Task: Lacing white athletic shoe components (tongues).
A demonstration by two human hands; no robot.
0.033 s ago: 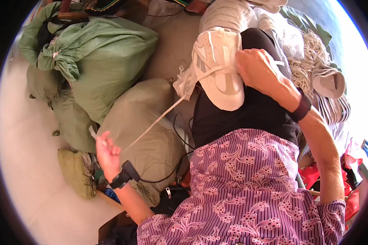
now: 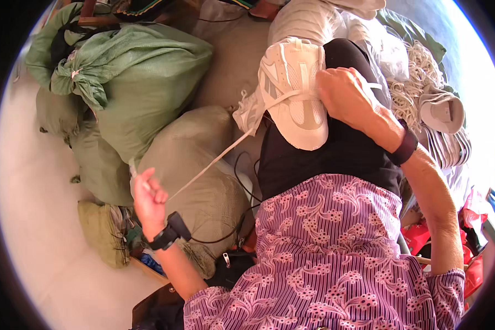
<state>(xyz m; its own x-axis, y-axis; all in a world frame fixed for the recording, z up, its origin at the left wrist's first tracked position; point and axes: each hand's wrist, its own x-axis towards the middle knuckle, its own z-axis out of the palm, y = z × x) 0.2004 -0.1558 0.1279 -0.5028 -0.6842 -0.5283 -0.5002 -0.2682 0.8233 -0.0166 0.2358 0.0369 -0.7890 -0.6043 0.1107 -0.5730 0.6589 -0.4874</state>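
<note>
A white sneaker [image 2: 301,124] rests on my lap, its toe toward me. One white shoelace [image 2: 212,163] crosses its front and runs taut, down and left, to my left hand [image 2: 149,195]. That hand is raised over the sacks with its fingers curled round the lace, and a short end pokes out above. My right hand [image 2: 346,96] is closed against the sneaker's right side. A bit of white lace shows beyond its knuckles; what its fingertips grip is hidden. Beside the sneaker, at its left, hangs another light-coloured shoe [image 2: 250,113], partly covered.
Large tied green sacks [image 2: 154,77] and a beige sack [image 2: 195,143] fill the left side. At right lie a heap of white laces [image 2: 421,66], a pale shoe part [image 2: 443,110] and stacked pieces [image 2: 450,146]. A black cable [image 2: 239,220] trails from my left wrist.
My left hand has shifted slightly right and downward, still holding the lace. The sneaker and my right hand have barely moved.
</note>
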